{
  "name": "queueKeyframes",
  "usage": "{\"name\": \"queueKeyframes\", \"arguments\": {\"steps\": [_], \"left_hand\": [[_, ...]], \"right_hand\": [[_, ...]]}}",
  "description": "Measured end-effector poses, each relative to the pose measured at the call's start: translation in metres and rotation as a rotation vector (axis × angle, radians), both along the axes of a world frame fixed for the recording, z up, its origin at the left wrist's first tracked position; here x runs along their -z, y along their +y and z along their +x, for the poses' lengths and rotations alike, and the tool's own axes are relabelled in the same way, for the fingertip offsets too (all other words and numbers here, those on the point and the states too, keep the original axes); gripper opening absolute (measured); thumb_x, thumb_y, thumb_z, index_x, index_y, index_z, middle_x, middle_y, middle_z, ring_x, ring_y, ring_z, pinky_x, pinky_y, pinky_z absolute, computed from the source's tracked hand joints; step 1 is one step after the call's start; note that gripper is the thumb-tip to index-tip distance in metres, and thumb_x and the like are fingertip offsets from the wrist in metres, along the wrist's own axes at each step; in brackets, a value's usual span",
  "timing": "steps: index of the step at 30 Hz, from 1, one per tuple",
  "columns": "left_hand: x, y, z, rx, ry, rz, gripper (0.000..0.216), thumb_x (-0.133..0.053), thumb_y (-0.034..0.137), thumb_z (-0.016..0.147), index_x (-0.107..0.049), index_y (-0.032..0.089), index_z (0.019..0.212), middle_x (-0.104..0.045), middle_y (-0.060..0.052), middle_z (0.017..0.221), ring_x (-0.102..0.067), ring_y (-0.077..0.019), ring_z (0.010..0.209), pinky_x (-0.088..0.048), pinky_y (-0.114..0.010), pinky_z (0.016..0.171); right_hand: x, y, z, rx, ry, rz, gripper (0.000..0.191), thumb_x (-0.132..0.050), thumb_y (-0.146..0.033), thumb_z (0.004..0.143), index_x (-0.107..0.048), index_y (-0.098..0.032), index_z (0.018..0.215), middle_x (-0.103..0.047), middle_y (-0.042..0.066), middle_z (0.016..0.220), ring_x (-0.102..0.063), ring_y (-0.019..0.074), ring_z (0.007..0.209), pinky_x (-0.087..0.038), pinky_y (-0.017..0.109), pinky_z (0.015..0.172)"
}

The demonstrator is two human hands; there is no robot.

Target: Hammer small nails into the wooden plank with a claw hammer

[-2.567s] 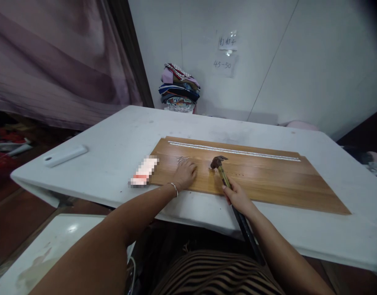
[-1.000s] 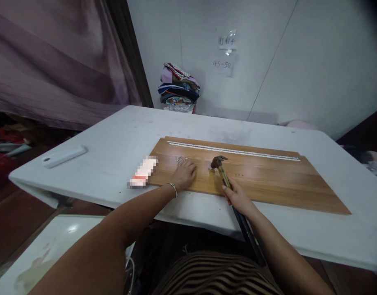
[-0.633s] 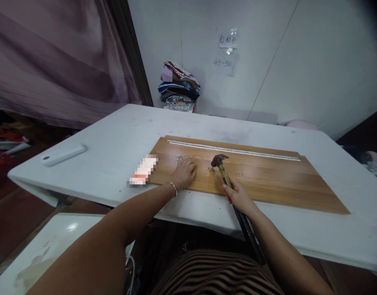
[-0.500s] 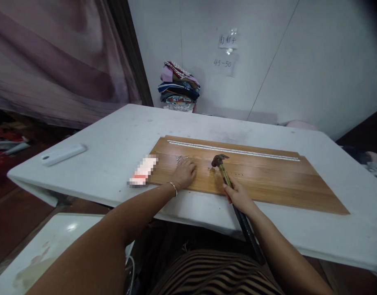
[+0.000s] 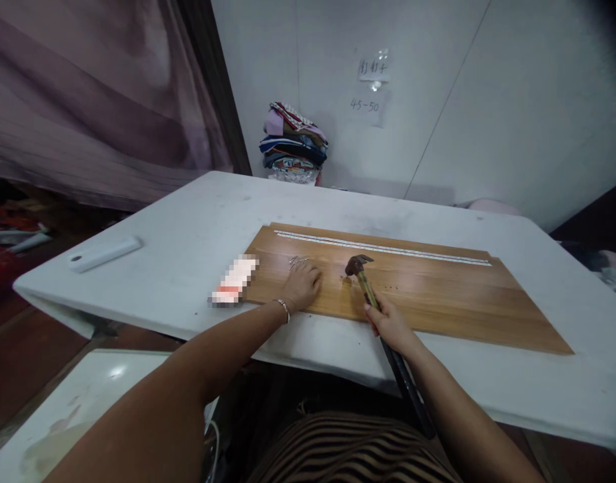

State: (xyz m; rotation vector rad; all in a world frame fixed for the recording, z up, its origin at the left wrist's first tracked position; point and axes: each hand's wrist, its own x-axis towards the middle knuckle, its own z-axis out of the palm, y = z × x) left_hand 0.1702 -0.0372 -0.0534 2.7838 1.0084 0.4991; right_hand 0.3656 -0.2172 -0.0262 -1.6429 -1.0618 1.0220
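A long wooden board [image 5: 428,295] lies on the white table [image 5: 187,235], with a pale strip [image 5: 388,248] running along its far edge. My right hand [image 5: 391,325] is wrapped round the handle of a hammer [image 5: 364,282], whose head rests on the board. My left hand [image 5: 302,285] lies on the board's left part, fingers curled down, just in front of a small heap of nails [image 5: 296,261]. Whether it holds anything is hidden.
A blurred pink-white object [image 5: 234,280] lies just left of the board. A white oblong device [image 5: 104,253] sits near the table's left corner. Folded cloths [image 5: 293,143] are stacked against the wall behind. A second white surface [image 5: 61,409] stands low at the left.
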Motion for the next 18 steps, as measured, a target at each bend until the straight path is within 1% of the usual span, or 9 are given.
{"name": "queueKeyframes", "arguments": {"steps": [9, 12, 18], "left_hand": [[-0.0008, -0.0003, 0.0007, -0.001, 0.004, 0.015, 0.020, -0.050, 0.023, 0.095, -0.069, 0.020, 0.098, -0.068, -0.009, 0.111, -0.058, -0.0258, 0.111, -0.042, -0.045, 0.106], [-0.0014, -0.0006, 0.0004, 0.006, 0.002, 0.025, 0.020, -0.050, 0.023, 0.096, -0.069, 0.020, 0.097, -0.068, -0.009, 0.111, -0.058, -0.0259, 0.110, -0.042, -0.046, 0.107], [-0.0001, -0.0002, 0.0006, -0.001, -0.002, 0.026, 0.019, -0.052, 0.022, 0.094, -0.070, 0.019, 0.099, -0.068, -0.009, 0.113, -0.058, -0.0258, 0.111, -0.042, -0.044, 0.107]], "right_hand": [[-0.0002, 0.0005, -0.0006, -0.011, 0.015, 0.012, 0.073, -0.062, -0.046, 0.082, -0.048, -0.011, 0.145, -0.043, -0.009, 0.050, -0.039, 0.0118, 0.038, -0.033, 0.024, 0.039], [0.0016, -0.0008, 0.0004, -0.001, 0.007, 0.009, 0.072, -0.060, -0.045, 0.083, -0.047, -0.012, 0.145, -0.044, -0.009, 0.051, -0.040, 0.0123, 0.040, -0.035, 0.024, 0.040], [-0.0002, -0.0007, -0.0018, -0.017, 0.023, -0.015, 0.077, -0.060, -0.046, 0.081, -0.045, -0.009, 0.147, -0.043, -0.009, 0.052, -0.040, 0.0122, 0.040, -0.035, 0.024, 0.040]]}}
